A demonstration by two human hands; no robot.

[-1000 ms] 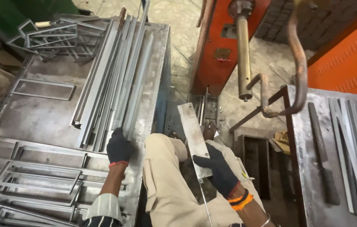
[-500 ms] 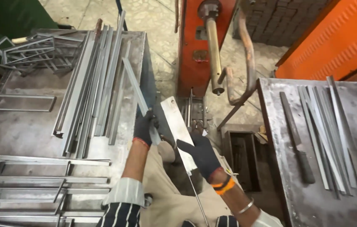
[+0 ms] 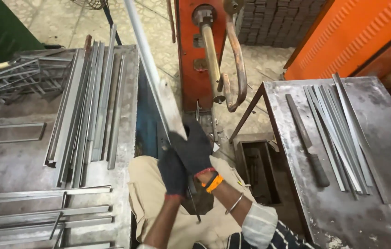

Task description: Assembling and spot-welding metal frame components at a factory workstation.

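Both gloved hands have come together: the left hand [image 3: 173,171] and right hand [image 3: 194,148] are clamping flat grey metal strips [image 3: 158,94], now rising upright over the lap, between two steel tables [image 3: 126,106].

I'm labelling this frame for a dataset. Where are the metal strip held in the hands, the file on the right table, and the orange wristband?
metal strip [image 3: 151,76], head view, mid-length of the bar.
file [image 3: 299,121], head view, middle of its blade.
wristband [image 3: 214,182], head view, its orange band.
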